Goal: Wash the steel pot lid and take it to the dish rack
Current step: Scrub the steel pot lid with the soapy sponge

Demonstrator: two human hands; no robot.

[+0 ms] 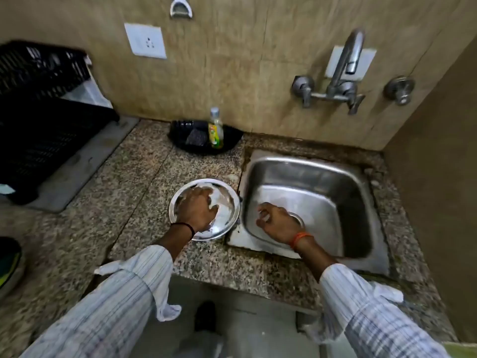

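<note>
— Steel pot lid is sitting flat on the granite counter at centre frame, its right rim just beside the sink edge, and we are pressing our left hand down on it with the fingers spread across the soapy face.

— Are we holding a scrubber under that palm?

— We are not able to tell; white suds are showing around the fingertips, nothing more. Our right hand is hovering over the sink basin near the drain, fingers curled loosely inward, apparently gripping nothing.

— So what are we risking from here?

— We are judging the lid to be slick. With only one hand bearing on it, it could be skating sideways, off the counter's front edge or clattering into the sink. The faucet at upper right is not running as far as we can see, so soap is likely staying on the steel until we rinse.

— And the carry?

— The black dish rack is waiting at the left edge of the frame, well apart from the lid. We are thinking a wet, soapy rim could be slipping from our fingers on the way over.
</note>
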